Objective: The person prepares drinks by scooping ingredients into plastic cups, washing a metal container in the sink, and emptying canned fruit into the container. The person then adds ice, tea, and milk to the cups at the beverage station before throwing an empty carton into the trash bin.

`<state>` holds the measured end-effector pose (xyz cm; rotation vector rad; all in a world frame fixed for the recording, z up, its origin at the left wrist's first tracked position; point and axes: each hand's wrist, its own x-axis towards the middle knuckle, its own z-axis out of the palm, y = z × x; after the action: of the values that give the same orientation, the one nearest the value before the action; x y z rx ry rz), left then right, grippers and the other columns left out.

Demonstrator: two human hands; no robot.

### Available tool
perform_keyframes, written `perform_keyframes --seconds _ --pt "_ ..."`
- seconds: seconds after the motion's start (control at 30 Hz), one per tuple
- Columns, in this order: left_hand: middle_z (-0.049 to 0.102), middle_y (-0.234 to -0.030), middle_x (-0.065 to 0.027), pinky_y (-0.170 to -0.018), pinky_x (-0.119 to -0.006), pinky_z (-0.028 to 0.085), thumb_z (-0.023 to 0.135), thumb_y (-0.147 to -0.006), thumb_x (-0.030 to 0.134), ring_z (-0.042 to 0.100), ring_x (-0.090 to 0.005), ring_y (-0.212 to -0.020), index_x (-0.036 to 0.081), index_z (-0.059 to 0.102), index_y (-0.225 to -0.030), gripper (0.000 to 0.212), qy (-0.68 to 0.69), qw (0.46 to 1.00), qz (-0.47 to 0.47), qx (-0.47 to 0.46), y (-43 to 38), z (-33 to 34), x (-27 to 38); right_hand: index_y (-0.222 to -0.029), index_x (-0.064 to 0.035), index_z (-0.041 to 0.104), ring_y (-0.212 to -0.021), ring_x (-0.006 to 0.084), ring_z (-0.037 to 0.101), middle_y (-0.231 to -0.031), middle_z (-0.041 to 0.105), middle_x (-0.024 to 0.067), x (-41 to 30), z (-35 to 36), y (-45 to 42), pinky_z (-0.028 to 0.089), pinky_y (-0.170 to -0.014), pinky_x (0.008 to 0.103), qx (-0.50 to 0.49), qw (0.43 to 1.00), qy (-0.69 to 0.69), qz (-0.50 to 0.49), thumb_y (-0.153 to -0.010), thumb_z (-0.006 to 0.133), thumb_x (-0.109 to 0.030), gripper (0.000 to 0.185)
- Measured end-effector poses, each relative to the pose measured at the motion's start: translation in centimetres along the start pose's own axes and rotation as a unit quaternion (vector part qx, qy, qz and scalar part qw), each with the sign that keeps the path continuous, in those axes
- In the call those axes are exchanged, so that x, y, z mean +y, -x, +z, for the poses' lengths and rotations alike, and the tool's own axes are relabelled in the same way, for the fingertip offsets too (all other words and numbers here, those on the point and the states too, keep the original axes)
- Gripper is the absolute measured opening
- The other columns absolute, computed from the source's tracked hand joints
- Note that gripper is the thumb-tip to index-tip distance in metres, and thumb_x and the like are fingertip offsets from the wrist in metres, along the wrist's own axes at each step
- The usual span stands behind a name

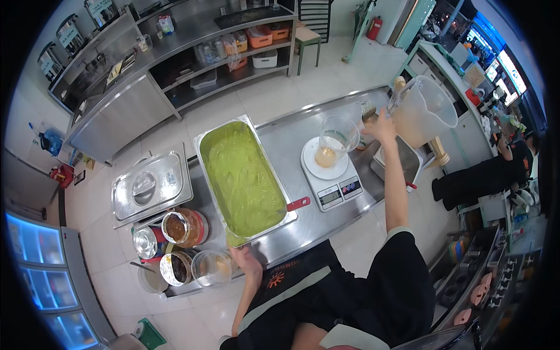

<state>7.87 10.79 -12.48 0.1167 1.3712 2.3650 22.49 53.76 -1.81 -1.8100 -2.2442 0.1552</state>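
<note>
A steel pan of thick green paste [243, 175] lies in front of me, with a red-handled tool [299, 204] at its right edge. My left hand [246, 259] is at the pan's near corner, its fingers partly hidden. To the right, a white digital kitchen scale [326, 173] carries a clear plastic cup [339, 133] and some pale liquid low down. My right hand [379, 130] is beside the handle of a large translucent measuring jug [422, 111], which holds cloudy liquid; its grip is unclear. A glass jar [368, 110] stands behind that hand.
Left of the pan are a steel lid [151, 186], an open jar of brown contents [186, 226], a can [147, 243] and plastic tubs [213, 269]. A steel container [396, 162] sits under the jug. A co-worker [485, 173] is at the far right.
</note>
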Motion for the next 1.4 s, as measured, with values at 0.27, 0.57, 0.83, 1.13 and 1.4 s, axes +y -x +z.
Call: perform_keyframes --seconds 0.27,0.57,0.83,1.13,1.4 --pt "0.044 -0.116 -0.0128 -0.094 -0.035 0.026 0.027 -0.078 0.038 0.038 -0.0245 -0.11 -0.002 0.037 -0.117 0.057 0.206 0.976 -0.059 -0.032 -1.8 0.4 -0.8 -0.098 0.0001 0.053 -0.053 0.0049 0.048 -0.063 0.055 0.0023 -6.7 -2.7 17.1 0.037 -0.048 0.0192 -0.374 0.805 -0.395 -0.238 -0.068 0.065 -0.018 0.037" --pt "0.033 -0.126 -0.0136 -0.097 -0.037 0.022 0.034 -0.07 0.036 0.031 -0.0256 -0.117 -0.005 0.025 -0.124 0.068 0.122 0.977 -0.092 -0.147 -0.9 1.0 -1.5 -0.086 -0.0064 0.058 -0.062 0.0233 0.057 -0.064 0.059 0.0074 -3.0 -1.8 17.0 0.044 -0.057 0.032 -0.262 0.943 -0.183 -0.097 -0.062 0.061 -0.024 0.03" --pt "0.033 -0.126 -0.0141 -0.097 -0.037 0.022 0.041 -0.066 0.041 0.03 -0.0257 -0.118 -0.005 0.025 -0.124 0.076 0.105 0.962 -0.12 -0.221 -1.7 1.3 -1.1 -0.085 -0.006 0.059 -0.083 0.0306 0.055 -0.087 0.057 0.0147 2.1 3.7 17.0 0.045 -0.071 0.0404 -0.123 0.992 -0.019 0.001 -0.065 0.053 -0.012 0.021" --pt "0.037 -0.123 -0.0148 -0.096 -0.035 0.023 0.04 -0.065 0.047 0.034 -0.0253 -0.115 -0.006 0.029 -0.122 0.079 0.065 0.954 -0.158 -0.245 -1.6 -0.4 -1.3 -0.067 -0.0071 0.061 -0.072 0.0255 0.053 -0.071 0.055 0.0108 1.9 7.4 17.3 0.045 -0.058 0.0365 -0.055 0.955 0.142 -0.254 -0.064 0.052 -0.008 0.009" --pt "0.037 -0.124 -0.0141 -0.096 -0.035 0.024 0.039 -0.068 0.047 0.034 -0.0247 -0.115 -0.006 0.029 -0.123 0.077 0.095 0.955 -0.165 -0.23 -1.4 -1.0 -2.1 -0.079 -0.0039 0.061 -0.062 0.0201 0.054 -0.072 0.056 0.0097 -0.5 1.5 17.4 0.044 -0.054 0.0305 -0.145 0.95 0.058 -0.271 -0.066 0.054 -0.007 0.016"
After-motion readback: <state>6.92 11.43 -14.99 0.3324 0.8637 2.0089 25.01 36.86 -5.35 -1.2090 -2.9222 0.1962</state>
